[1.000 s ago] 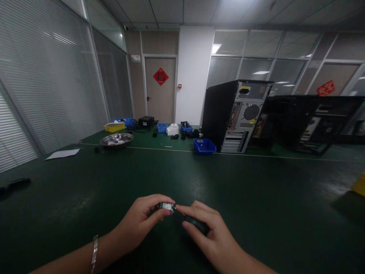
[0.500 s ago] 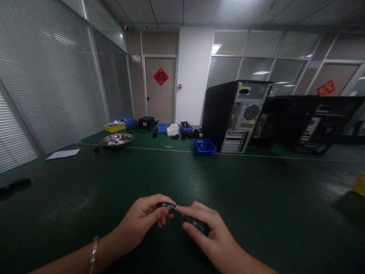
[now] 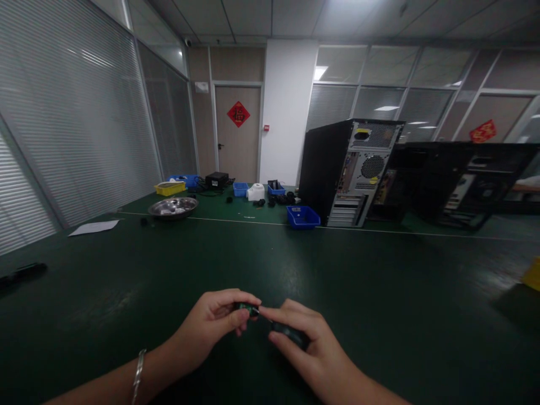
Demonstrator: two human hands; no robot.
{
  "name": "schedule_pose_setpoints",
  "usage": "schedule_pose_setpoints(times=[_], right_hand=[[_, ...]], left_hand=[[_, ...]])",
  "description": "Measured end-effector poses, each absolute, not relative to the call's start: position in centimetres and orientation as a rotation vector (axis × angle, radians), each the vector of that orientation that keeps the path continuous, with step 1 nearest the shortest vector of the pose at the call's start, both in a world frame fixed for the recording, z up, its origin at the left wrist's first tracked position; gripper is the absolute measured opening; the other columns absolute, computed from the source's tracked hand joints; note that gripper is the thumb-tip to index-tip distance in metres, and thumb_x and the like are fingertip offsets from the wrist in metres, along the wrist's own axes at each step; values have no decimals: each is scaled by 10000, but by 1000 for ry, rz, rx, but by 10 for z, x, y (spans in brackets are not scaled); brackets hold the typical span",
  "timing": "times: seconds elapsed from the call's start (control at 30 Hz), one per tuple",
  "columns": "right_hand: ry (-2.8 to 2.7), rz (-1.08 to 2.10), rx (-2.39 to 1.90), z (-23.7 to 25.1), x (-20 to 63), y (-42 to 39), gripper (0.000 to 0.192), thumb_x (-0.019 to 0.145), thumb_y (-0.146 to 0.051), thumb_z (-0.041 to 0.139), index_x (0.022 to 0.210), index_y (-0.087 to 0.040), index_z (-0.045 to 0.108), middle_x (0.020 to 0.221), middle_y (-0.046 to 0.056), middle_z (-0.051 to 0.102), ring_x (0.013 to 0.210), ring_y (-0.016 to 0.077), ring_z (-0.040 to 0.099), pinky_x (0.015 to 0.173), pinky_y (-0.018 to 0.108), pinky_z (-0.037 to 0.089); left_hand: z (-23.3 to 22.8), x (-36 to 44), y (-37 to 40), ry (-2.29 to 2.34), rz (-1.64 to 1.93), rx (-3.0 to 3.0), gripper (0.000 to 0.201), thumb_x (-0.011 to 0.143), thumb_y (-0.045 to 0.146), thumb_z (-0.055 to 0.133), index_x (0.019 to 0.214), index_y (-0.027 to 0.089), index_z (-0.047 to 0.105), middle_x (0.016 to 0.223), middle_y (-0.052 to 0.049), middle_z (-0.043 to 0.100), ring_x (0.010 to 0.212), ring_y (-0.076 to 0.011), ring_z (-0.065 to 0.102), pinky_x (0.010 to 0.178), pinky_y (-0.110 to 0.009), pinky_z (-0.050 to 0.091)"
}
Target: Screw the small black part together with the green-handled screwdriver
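The left hand [image 3: 211,326] pinches one small green part [image 3: 247,307] between thumb and fingers, just above the green table [image 3: 379,292]. The right hand [image 3: 304,343] is closed around one dark tool [image 3: 291,333], its tip touching the part. The part looks light, rigid and probably fragile; grip it by the edges. Counted behind: two computer cases [image 3: 350,169], one metal bowl [image 3: 172,207], four blue bins [image 3: 302,216].

A dark green table [image 3: 295,264] is seen in an office. Blinds [image 3: 63,129] are hung over glass walls at left. A wooden door [image 3: 237,135] bears a red decoration [image 3: 238,113]. A white pillar [image 3: 287,112] is lit by ceiling panels [image 3: 320,72].
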State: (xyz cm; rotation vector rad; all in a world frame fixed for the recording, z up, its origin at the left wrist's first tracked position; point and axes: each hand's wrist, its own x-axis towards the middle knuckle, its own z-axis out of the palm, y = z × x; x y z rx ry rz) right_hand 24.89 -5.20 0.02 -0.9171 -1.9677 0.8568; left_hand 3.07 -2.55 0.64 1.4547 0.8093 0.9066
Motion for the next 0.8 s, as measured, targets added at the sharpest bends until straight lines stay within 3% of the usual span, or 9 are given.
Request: schedule_pose_setpoints(times=[0.57, 0.8], right_hand=[[-2050, 820, -838, -5, 251, -49, 336, 894, -210, 592, 1221, -209, 669, 833, 78, 644, 743, 201, 614, 655, 308, 457], [-2014, 877, -815, -5, 250, -48, 329, 892, -201, 596, 1212, -224, 673, 875, 78, 666, 783, 198, 635, 683, 306, 459]], left_hand=[[-1, 29, -20, 766, 931, 1396, 259, 780, 386, 719, 957, 200, 754, 771, -16, 647, 626, -123, 552, 595, -241, 455], [-2, 32, -20, 703, 881, 1392, 303, 816, 398, 686, 1012, 168, 679, 787, -22, 647, 665, -137, 563, 638, -268, 450]])
